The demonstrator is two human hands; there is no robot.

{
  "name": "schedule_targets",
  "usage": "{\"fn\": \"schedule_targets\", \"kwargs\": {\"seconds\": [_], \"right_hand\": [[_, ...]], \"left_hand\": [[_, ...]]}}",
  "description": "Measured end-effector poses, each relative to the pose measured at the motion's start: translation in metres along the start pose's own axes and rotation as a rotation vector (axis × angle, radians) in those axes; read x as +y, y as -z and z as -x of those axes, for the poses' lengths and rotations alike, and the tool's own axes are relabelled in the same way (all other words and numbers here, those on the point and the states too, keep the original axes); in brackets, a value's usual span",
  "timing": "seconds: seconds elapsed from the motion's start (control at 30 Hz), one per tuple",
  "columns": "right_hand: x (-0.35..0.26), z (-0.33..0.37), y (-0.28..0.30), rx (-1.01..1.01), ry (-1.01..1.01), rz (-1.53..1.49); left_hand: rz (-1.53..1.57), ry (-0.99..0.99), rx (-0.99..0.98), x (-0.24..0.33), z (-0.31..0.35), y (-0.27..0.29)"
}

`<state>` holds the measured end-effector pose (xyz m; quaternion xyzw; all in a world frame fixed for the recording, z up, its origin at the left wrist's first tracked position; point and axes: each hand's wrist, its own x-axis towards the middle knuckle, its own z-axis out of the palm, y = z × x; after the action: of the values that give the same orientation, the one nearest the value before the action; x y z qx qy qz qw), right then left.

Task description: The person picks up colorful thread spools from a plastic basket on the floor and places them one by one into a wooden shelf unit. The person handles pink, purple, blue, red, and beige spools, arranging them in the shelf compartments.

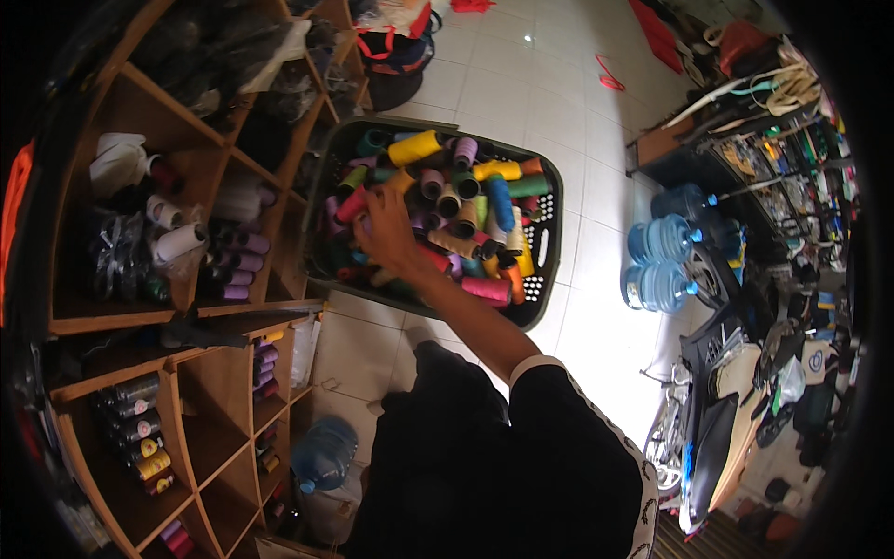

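My right hand (387,238) reaches into a dark green plastic basket (549,252) heaped with cones of sewing thread. Its fingers are curled at a pinkish-red thread cone (351,204) on the left side of the heap, and appear to grip it. Around it lie a yellow cone (415,147), a blue cone (500,202), a lilac cone (465,152) and a deep pink cone (485,290), among several others in green, beige and orange. The cones lie at all angles, some upright, some on their sides. My left hand is out of view.
Wooden cubby shelves (186,368) stand on the left, with wrapped thread cones and plastic bags. Blue water jugs (659,265) are grouped on the tiled floor (521,93) at right; another jug (324,454) stands by the lower shelf. Cluttered racks line the far right.
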<state>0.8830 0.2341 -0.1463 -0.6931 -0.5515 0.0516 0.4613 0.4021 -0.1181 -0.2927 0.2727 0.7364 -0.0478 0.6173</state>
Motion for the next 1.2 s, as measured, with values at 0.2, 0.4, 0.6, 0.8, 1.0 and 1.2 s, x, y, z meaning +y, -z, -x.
{"fn": "schedule_targets", "kwargs": {"seconds": [0.2,0.4,0.6,0.8,1.0,1.2], "right_hand": [[0.049,0.094,0.074,0.416,-0.344,0.262],[0.127,0.089,0.122,0.420,-0.797,0.304],[0.148,0.083,0.130,0.291,-0.819,0.093],[0.151,0.099,0.165,0.230,-0.864,-0.294],[0.160,0.097,0.178,0.476,-0.749,-0.511],[-0.004,0.048,0.199,0.303,-0.570,-0.825]], "left_hand": [[0.162,0.105,0.084,0.051,-0.003,0.029],[-0.008,0.048,0.055,0.116,0.023,0.028],[-0.069,0.004,0.029,0.130,0.018,0.026],[-0.027,0.006,0.024,0.089,-0.009,0.033],[-0.030,-0.051,0.091,0.116,0.005,0.029],[-0.128,-0.916,0.164,0.282,0.088,0.006]]}}
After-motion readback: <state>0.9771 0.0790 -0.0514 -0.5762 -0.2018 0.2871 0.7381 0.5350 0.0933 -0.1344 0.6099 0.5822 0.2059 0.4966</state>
